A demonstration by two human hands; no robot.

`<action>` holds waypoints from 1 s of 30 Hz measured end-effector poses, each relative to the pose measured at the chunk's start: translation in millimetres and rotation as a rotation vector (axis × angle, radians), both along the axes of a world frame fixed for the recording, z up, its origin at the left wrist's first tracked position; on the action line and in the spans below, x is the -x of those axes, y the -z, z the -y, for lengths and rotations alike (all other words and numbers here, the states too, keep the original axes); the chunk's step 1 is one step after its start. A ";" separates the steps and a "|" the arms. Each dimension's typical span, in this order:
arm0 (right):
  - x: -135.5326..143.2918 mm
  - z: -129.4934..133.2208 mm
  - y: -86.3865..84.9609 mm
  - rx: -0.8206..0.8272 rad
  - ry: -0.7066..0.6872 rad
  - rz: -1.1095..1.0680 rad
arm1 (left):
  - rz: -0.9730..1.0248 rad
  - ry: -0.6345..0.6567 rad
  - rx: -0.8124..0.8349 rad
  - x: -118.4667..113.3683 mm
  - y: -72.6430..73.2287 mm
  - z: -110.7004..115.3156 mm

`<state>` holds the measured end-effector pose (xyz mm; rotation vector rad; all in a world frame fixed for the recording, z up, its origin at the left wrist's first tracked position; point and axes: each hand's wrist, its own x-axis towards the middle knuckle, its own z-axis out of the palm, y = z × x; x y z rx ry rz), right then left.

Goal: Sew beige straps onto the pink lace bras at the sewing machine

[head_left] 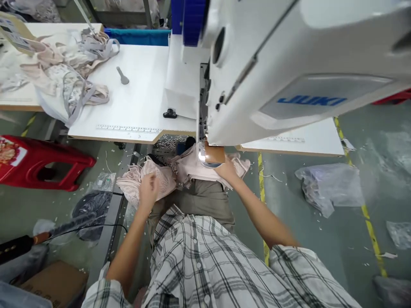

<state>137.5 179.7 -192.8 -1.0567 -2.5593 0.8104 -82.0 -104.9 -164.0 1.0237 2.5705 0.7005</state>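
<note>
A pale pink lace bra (165,182) stretches across my lap below the sewing machine (289,85). My left hand (148,190) is closed on its left cup, with the fingers curled into the lace. My right hand (228,170) grips the pink fabric at the right, close under the machine's needle end. A brown guard plate (214,155) hides some of the right fingertips. Between the hands, the bra's middle runs beneath the machine head, and the exact sewing point is hidden.
A pile of finished-looking bras (69,77) covers the left of the white table (138,85). A small grey tool (122,76) lies on it. A red stool (45,164) stands at left. Plastic bags (332,186) lie on the floor at right.
</note>
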 end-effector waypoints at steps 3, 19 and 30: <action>-20.9 -5.5 12.0 0.026 0.141 -0.029 | -0.054 -0.361 0.154 28.9 -9.7 60.3; 10.9 92.8 -166.9 0.362 -1.009 0.017 | 0.471 0.212 -0.335 -68.9 -120.7 -18.4; -71.8 -26.8 -217.1 0.272 -0.436 0.110 | 0.941 0.329 -0.312 -114.8 -108.8 -149.2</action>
